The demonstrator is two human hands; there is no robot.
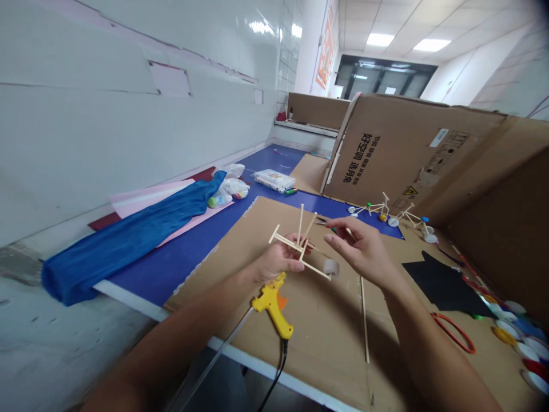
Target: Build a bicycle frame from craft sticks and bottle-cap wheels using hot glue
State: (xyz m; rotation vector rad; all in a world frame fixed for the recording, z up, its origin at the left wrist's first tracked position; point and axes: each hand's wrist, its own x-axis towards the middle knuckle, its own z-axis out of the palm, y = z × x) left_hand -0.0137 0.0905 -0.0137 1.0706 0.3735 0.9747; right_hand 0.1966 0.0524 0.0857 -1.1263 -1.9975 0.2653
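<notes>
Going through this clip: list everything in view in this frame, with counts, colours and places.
hot glue gun: one, yellow, on the near edge of the cardboard sheet, black cord hanging down
cardboard sheet: one, brown, on the blue table top
loose wooden stick: one, pale, on the cardboard sheet
stick models with wheels: two, pale wood with coloured caps, far end of the sheet
black paper cutout: one, black, right side
red loop: one, red, right of the cutout
bottle caps: many, mixed colours, right corner
cardboard box: one, brown, behind the models
blue cloth: one, blue, left
plastic bags: several, white, beyond the cloth
wooden stick frame: one, pale, white wheel attached, in the left hand
left hand: one, holding the frame
right hand: one, raised beside the frame
</notes>
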